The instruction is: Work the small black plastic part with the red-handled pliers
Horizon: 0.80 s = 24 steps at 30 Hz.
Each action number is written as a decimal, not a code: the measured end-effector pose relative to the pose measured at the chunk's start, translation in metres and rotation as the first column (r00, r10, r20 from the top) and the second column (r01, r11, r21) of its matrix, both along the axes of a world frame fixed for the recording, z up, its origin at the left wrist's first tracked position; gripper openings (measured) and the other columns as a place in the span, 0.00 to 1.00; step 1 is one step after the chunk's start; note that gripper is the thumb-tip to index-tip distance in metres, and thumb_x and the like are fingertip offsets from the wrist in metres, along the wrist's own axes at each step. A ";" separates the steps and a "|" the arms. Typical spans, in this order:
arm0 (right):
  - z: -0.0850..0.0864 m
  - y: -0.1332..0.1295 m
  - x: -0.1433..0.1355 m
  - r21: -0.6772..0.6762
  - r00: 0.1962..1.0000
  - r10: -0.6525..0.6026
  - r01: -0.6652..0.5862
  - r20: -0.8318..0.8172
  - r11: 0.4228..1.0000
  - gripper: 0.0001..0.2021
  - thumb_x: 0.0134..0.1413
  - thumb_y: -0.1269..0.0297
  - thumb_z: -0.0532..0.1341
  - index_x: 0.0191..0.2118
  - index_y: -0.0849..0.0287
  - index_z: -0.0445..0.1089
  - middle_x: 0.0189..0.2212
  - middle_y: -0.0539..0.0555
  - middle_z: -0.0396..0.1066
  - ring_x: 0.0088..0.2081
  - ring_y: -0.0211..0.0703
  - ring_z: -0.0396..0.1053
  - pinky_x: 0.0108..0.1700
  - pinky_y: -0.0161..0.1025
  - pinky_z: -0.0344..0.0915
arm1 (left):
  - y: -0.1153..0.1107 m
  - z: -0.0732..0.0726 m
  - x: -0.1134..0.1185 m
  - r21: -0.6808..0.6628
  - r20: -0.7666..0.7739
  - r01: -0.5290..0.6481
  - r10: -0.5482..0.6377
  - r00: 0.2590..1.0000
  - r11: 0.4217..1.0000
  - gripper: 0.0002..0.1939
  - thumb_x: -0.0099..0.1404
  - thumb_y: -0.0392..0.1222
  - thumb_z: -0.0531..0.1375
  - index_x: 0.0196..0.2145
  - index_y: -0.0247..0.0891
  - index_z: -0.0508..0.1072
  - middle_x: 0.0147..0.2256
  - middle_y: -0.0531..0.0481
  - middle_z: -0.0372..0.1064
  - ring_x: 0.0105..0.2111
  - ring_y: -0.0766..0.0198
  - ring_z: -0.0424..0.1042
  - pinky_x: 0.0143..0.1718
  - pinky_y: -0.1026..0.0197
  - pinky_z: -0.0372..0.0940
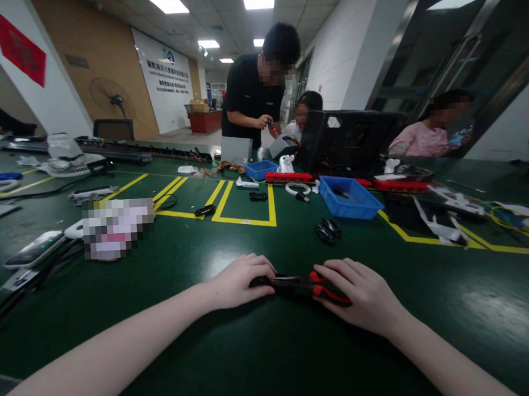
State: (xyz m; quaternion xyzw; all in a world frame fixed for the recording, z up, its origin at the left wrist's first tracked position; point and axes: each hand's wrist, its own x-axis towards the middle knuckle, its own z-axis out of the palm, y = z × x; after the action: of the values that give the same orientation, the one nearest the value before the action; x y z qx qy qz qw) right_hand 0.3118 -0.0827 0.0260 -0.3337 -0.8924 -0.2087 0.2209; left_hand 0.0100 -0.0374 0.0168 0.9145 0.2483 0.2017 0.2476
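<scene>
Low over the table's near middle, my right hand (362, 287) grips the red handles of a pair of pliers (331, 294). Their dark jaws point left, toward my left hand (243, 282). That hand is closed, thumb and fingers pinching a small black part (261, 280) at the jaw tips. Its exact kind is mostly covered by the fingers, and whether the jaws clamp it I cannot tell. Just beyond my right hand lies a small pile of black pieces (328, 230).
A blue tray (349, 200) stands ahead to the right, with a smaller blue tray (261, 170) farther back. Yellow tape (245, 222) marks the green table (189, 358). Cables and a white device (37, 248) lie left. A standing person (252, 97) works across the table.
</scene>
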 end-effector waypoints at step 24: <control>-0.002 -0.002 -0.001 -0.058 1.000 0.007 -0.008 -0.015 0.998 0.21 0.56 0.58 0.64 0.53 0.62 0.70 0.44 0.62 0.75 0.41 0.47 0.73 0.41 0.44 0.72 | 0.004 -0.006 -0.001 0.018 0.008 0.024 -0.024 1.000 1.000 0.08 0.68 0.42 0.62 0.44 0.39 0.73 0.49 0.46 0.70 0.50 0.57 0.70 0.52 0.54 0.62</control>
State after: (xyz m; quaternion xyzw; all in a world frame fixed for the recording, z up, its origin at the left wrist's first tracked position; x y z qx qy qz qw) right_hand 0.3109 -0.0842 0.0242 -0.3380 -0.8977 -0.1793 0.2185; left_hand 0.0088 -0.0334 0.0105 0.9188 0.2346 0.2047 0.2428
